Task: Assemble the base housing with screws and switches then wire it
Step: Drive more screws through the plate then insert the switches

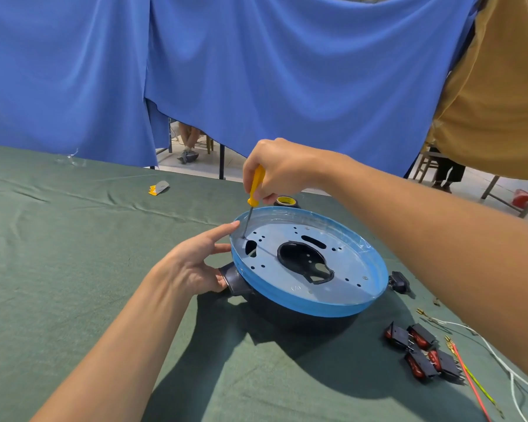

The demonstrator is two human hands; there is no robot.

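Observation:
The round base housing [314, 306] lies on the green table, a dark shell under a blue-rimmed metal plate with holes and a black central opening. My right hand [278, 169] grips a yellow-handled screwdriver [255, 185] held nearly upright, its tip set on the plate near the left rim. My left hand [197, 263] rests against the housing's left side, fingers straight along the rim, thumb near the dark side spout [233, 277]. Several black-and-red rocker switches [421, 350] lie at the right.
Red, yellow-green and white wires [482, 376] with terminals lie by the switches near the right table edge. A tape roll [286, 201] sits behind the housing, a small black part [398, 281] at its right, and a yellow-grey scrap [159, 187] farther left. Blue curtains hang behind.

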